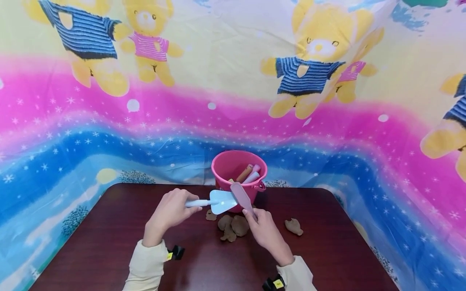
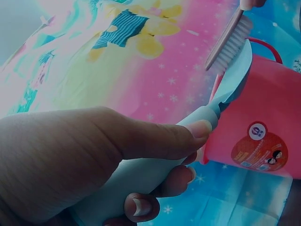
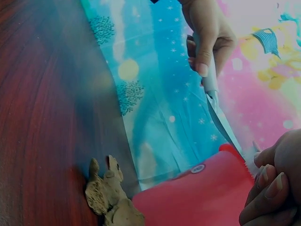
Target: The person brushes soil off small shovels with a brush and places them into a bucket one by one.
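Note:
My left hand [image 1: 171,208] grips the handle of a light blue toy trowel [image 1: 223,201], its blade pointing right. In my right hand [image 1: 268,231] is a dusty-pink brush [image 1: 241,195] with white bristles, seen clearly in the left wrist view. The bristles [image 2: 235,40] lie at the trowel blade's far end, seemingly touching it. Both tools are held above the table, in front of a pink bucket [image 1: 219,174]. Below them lie several brown clay-like lumps [image 1: 240,225]. The right wrist view shows little of the brush, mostly hidden by my fingers.
The bucket stands near the back of the dark red-brown table [image 1: 204,266] and holds several tool handles [image 1: 251,177]. One brown lump [image 1: 293,226] lies apart at the right, a smaller one [image 1: 210,215] at the left. A printed bear cloth [image 1: 218,121] hangs behind.

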`<state>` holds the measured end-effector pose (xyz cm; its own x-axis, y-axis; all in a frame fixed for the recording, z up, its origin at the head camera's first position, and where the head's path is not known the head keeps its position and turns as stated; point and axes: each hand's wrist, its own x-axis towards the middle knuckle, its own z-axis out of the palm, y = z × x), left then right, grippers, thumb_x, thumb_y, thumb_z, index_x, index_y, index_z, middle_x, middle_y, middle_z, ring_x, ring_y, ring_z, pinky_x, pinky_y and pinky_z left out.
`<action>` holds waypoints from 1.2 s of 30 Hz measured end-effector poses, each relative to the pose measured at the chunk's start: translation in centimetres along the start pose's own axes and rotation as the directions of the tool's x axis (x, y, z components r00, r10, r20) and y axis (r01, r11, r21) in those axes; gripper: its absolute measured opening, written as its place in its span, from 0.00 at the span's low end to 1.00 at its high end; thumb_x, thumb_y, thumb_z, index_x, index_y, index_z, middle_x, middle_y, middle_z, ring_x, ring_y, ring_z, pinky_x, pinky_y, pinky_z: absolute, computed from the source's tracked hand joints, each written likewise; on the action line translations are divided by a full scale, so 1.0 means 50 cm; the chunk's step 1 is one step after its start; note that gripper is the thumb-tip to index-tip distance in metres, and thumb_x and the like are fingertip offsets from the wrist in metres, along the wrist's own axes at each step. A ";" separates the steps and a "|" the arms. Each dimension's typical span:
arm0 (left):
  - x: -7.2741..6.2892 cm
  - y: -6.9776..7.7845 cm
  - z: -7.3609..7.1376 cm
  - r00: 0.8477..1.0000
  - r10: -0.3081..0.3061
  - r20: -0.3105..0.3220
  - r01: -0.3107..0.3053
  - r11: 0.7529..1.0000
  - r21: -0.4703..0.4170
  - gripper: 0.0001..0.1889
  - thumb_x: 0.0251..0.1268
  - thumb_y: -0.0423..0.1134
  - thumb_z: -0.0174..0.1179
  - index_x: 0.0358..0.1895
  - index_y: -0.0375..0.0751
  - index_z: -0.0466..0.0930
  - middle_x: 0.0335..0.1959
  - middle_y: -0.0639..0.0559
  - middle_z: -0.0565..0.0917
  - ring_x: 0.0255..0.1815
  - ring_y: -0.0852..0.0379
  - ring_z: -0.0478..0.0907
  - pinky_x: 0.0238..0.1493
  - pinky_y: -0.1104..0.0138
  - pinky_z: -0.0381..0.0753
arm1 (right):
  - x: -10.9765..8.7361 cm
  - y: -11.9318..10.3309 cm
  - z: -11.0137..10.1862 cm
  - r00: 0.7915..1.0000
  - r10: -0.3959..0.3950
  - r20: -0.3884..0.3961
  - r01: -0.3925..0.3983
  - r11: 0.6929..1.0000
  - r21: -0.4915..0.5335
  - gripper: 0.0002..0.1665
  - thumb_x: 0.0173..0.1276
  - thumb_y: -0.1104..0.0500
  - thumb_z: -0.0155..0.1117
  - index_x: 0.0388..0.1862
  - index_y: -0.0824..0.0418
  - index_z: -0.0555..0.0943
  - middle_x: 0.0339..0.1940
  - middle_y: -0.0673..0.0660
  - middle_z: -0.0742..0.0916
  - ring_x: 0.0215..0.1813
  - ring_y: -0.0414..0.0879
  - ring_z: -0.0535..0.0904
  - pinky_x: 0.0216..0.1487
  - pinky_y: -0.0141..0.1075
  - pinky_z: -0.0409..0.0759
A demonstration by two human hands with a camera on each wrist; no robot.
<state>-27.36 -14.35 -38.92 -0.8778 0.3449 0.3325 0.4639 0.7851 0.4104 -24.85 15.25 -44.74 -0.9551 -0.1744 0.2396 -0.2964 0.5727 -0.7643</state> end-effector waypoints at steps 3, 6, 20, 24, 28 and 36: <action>-0.002 -0.005 -0.003 1.000 0.000 -0.007 0.000 1.000 -0.004 0.16 0.56 0.45 0.76 0.46 0.43 0.91 0.30 0.56 0.88 0.22 0.61 0.68 0.27 0.66 0.70 | 0.001 0.003 -0.006 1.000 0.016 -0.013 -0.015 1.000 0.016 0.28 0.80 0.41 0.51 0.25 0.58 0.73 0.15 0.49 0.68 0.15 0.38 0.60 0.17 0.31 0.61; -0.003 -0.010 -0.006 1.000 0.001 -0.017 -0.001 1.000 -0.007 0.16 0.56 0.45 0.76 0.45 0.43 0.91 0.29 0.56 0.87 0.22 0.62 0.69 0.26 0.66 0.70 | 0.004 0.005 -0.010 1.000 0.019 -0.023 -0.018 1.000 0.024 0.27 0.81 0.41 0.51 0.25 0.58 0.74 0.15 0.49 0.69 0.15 0.38 0.60 0.18 0.31 0.60; 0.001 -0.012 0.002 1.000 -0.002 -0.011 0.002 1.000 -0.026 0.13 0.57 0.44 0.76 0.44 0.45 0.92 0.27 0.59 0.85 0.23 0.62 0.70 0.27 0.66 0.72 | 0.002 0.001 -0.003 0.998 -0.006 -0.055 0.011 0.997 0.074 0.26 0.80 0.39 0.52 0.26 0.55 0.74 0.14 0.48 0.69 0.15 0.39 0.61 0.17 0.31 0.61; 0.002 -0.007 0.006 1.000 -0.017 -0.004 0.017 1.000 -0.027 0.13 0.56 0.44 0.76 0.43 0.45 0.92 0.28 0.58 0.86 0.23 0.61 0.70 0.28 0.65 0.72 | 0.002 0.001 0.008 0.999 -0.008 -0.042 0.012 0.997 0.081 0.25 0.79 0.40 0.53 0.27 0.55 0.75 0.14 0.49 0.69 0.14 0.39 0.61 0.16 0.31 0.62; 0.005 -0.001 0.011 1.000 -0.019 -0.005 0.019 1.000 -0.013 0.13 0.56 0.44 0.76 0.44 0.44 0.92 0.29 0.57 0.87 0.23 0.61 0.69 0.28 0.65 0.71 | 0.003 0.000 0.023 1.000 0.002 0.005 -0.002 0.996 0.087 0.25 0.79 0.39 0.53 0.29 0.56 0.77 0.15 0.49 0.70 0.15 0.38 0.62 0.17 0.31 0.64; 0.014 0.020 0.032 0.999 0.029 -0.019 -0.028 0.999 0.019 0.12 0.55 0.42 0.77 0.43 0.46 0.92 0.29 0.57 0.88 0.23 0.63 0.69 0.27 0.66 0.71 | 0.003 -0.007 0.040 0.998 -0.010 0.058 0.004 0.994 0.108 0.22 0.78 0.40 0.54 0.39 0.55 0.81 0.16 0.49 0.70 0.17 0.37 0.62 0.19 0.31 0.66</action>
<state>-27.71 -12.50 -39.61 -0.8617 0.3575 0.3602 0.4862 0.7848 0.3843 -24.89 13.41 -45.63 -0.9507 -0.2262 0.2120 -0.2984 0.4825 -0.8235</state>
